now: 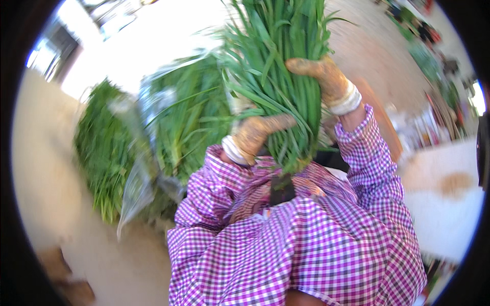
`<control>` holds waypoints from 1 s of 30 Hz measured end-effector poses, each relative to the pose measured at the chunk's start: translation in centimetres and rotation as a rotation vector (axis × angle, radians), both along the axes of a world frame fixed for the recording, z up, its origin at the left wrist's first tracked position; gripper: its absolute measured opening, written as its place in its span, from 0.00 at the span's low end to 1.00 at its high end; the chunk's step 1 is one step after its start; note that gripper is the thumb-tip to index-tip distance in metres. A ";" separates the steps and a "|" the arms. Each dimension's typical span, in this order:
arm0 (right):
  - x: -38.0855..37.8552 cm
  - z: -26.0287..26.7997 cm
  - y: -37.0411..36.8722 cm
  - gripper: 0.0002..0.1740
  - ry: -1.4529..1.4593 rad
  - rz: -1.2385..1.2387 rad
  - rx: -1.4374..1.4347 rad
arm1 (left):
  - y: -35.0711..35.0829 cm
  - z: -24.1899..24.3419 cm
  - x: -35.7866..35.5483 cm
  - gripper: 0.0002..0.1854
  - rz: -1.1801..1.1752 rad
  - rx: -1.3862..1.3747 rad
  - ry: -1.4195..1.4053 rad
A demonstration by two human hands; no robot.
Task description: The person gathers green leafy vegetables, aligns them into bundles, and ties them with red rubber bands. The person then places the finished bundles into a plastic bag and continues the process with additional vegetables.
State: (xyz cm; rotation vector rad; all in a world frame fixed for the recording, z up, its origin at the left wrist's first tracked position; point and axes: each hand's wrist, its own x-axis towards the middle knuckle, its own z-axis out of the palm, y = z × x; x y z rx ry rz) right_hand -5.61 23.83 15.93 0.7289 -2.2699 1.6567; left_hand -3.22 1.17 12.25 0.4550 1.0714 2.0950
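A thick bundle of long flat green leaves, probably garlic chives (293, 95), is held up in front of my chest. My left hand (254, 134), in a stained yellow-brown work glove with a white cuff, grips it low on its left side, thumb across the stalks. Higher on the right side, my right hand (325, 76) clasps it in a matching glove. The cut stalk ends point down toward my lap, while the leaf tips run past the top of the picture. Fingers behind the bundle are mostly hidden.
To my left lie more green leafy bundles (103, 149) and a heap of greens (191, 114) in clear plastic bags (138, 191). Brown scraps (69, 279) lie on the floor at lower left. A white board or sheet (440, 195) is at right, with blurred clutter (436, 65) beyond.
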 end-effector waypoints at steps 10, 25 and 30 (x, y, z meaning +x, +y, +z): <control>8.1 5.8 12.5 0.14 0.144 -0.825 0.328 | 18.5 6.7 -6.8 0.16 -0.178 0.359 0.397; 12.7 -5.3 20.0 0.33 -0.544 -0.745 0.318 | 32.1 -5.0 -7.6 0.38 -0.466 -0.136 0.707; 8.4 -2.7 18.0 0.27 -0.300 -0.609 0.043 | 33.0 -4.0 -10.1 0.33 -0.517 -0.444 1.602</control>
